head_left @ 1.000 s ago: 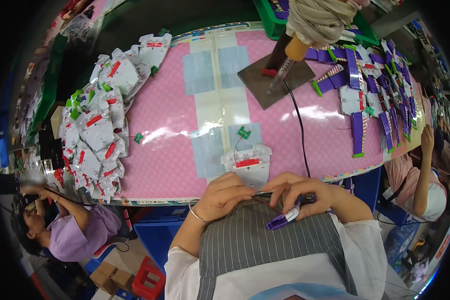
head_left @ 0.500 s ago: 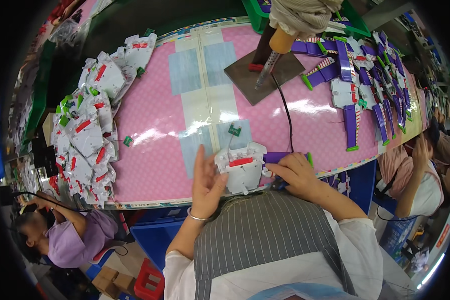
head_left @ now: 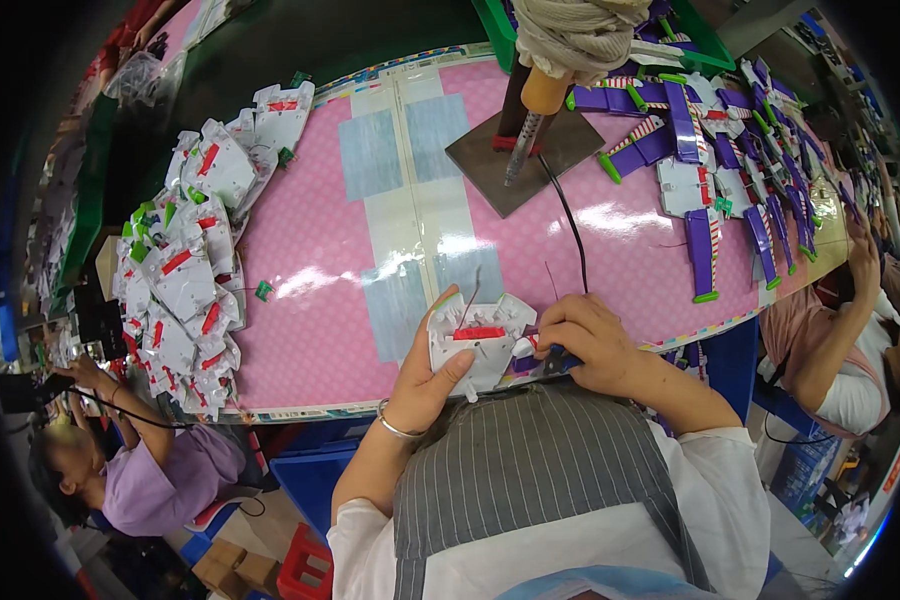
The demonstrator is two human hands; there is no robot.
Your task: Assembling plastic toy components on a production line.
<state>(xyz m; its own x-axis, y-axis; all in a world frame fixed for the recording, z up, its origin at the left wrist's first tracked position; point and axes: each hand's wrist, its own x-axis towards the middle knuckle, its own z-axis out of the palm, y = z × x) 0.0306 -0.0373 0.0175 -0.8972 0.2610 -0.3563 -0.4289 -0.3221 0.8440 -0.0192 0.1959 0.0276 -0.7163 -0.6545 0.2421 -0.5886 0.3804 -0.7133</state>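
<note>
A white plastic toy body part [head_left: 482, 362] with a red piece [head_left: 480, 333] across it is tilted at the table's front edge. My left hand [head_left: 432, 370] grips its left side, thumb on the flat face and fingers behind. A thin wire stands up from its top. At the part's right side, my right hand [head_left: 592, 345] is closed, fingertips pinched together by a small white joint [head_left: 523, 347]. What lies between these fingertips is hidden. A bit of purple plastic shows just below them, and another thin wire rises near the fingers.
A heap of white body parts [head_left: 185, 265] lies on the left. Assembled pieces with purple wings [head_left: 703, 250] cover the right. A soldering iron [head_left: 530, 130] hangs over a dark plate [head_left: 580, 150], its cable [head_left: 570, 215] crossing the table. Other people sit at both sides.
My left hand has closed on the white body part, which is now lifted and tilted. My right hand has drawn its fingers into a pinch; the purple wing has mostly gone from view.
</note>
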